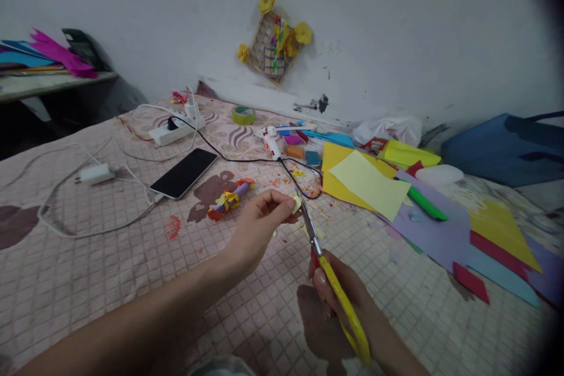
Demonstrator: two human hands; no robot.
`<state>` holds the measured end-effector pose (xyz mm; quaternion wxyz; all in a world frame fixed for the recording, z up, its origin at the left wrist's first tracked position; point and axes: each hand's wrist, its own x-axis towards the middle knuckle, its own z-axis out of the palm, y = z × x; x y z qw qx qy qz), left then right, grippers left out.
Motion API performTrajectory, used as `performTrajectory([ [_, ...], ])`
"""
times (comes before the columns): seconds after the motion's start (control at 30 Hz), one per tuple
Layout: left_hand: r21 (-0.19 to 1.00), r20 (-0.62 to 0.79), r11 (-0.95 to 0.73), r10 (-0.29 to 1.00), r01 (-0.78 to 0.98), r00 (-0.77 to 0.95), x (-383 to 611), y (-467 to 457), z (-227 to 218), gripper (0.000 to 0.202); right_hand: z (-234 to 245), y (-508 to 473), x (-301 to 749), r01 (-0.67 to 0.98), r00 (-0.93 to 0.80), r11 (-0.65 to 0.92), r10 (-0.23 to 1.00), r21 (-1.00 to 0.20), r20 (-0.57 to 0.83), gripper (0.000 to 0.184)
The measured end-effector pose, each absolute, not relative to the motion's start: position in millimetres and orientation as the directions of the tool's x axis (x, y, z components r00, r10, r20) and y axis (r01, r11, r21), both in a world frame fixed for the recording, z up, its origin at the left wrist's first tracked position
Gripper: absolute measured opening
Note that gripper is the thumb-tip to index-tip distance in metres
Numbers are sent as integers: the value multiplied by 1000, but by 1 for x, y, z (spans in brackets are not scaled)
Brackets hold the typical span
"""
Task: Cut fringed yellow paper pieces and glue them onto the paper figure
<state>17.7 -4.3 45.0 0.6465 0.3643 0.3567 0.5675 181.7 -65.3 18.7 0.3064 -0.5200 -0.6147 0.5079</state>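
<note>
Pinched between the thumb and fingers of my left hand (267, 220) is a small pale yellow paper piece (297, 204). My right hand (341, 288) grips yellow-handled scissors (341, 299), whose metal blades point up and away, their tips right beside the paper. Whether the blades touch the paper I cannot tell. Left of my left hand lies a purple paper roll (231, 198) with orange ends and yellow petals. Tiny paper scraps are scattered on the cloth beyond my hands.
A white glue gun (272, 142) with a black cord stands beyond my hands. To the left are a phone (185, 173), a charger (96, 174) and a power strip (176, 127). A tape roll (243, 115) sits at the back. Coloured sheets (370, 185) and a green cutter (426, 202) lie right.
</note>
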Motion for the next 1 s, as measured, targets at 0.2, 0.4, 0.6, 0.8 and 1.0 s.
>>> performTrajectory([
  [0.2, 873, -42, 89, 993, -479, 108, 17, -4, 44, 12, 15, -65, 184, 272, -297, -63, 944, -960, -146, 32],
  [0.4, 871, -52, 109, 990, -478, 131, 17, -3, 46, 13, 18, -64, 183, 256, -288, -94, 943, -962, -169, 38],
  [0.6, 905, -41, 93, 990, -414, 134, 18, -5, 46, 12, 16, -64, 182, 231, -293, -94, 942, -968, -161, 39],
  [0.8, 971, -34, 87, 972, -222, 233, 22, -12, 42, 15, 10, -63, 185, 115, -190, -125, 971, -985, -146, 39],
  [1.0, 927, -98, 171, 970, -334, 223, 22, -9, 38, 17, 4, -64, 184, 96, -219, -144, 962, -985, -162, 38],
])
